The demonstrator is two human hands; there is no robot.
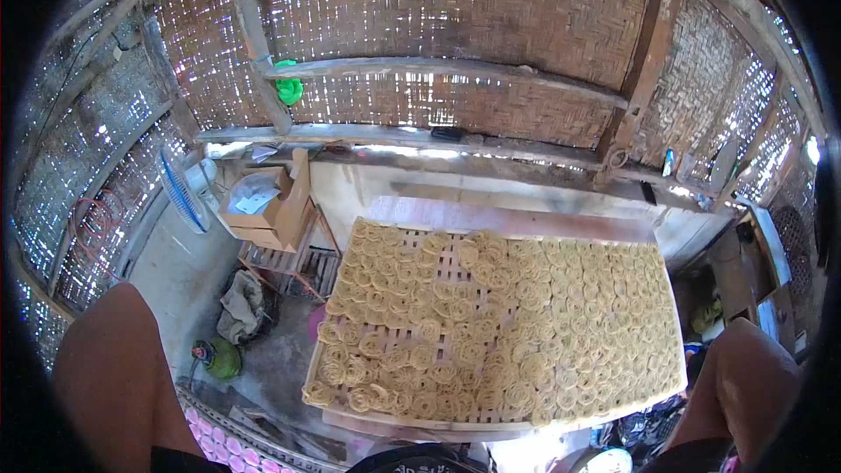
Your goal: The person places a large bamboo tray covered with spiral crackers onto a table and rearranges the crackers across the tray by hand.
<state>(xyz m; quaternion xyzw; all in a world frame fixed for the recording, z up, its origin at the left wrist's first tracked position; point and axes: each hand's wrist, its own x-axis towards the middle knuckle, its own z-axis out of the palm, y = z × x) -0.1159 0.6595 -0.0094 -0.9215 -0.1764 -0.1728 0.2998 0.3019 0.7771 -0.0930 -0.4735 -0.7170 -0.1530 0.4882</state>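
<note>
A woven bamboo wall (455, 13), braced by wooden beams and pricked through with daylight, spans the far side. In front of it a large slatted rack (499, 427) slants across the middle and right of the view. A reddish-brown surface (517, 217) shows beyond its far edge. Pale yellow noodle nests (583, 324) lie over nearly the whole rack: packed edge to edge on the right half, more loosely set on the left, where the slats show through near the far edge and in a crosswise gap.

The person's left arm (118, 368) and right arm (745, 368) are bent at the lower corners, well to either side of the rack's near edge. Both hands are out of view, so I cannot tell whether the fingers are apart, together or clamped on something.

Left of the rack, an open cardboard box (285, 221) sits on a wooden stand (263, 256), just beside a blue-bladed fan (181, 188). Nearer the person, a green gas cylinder (221, 359) stands on the floor. A small bright-green plastic bag (287, 86) hangs at a wall post.
</note>
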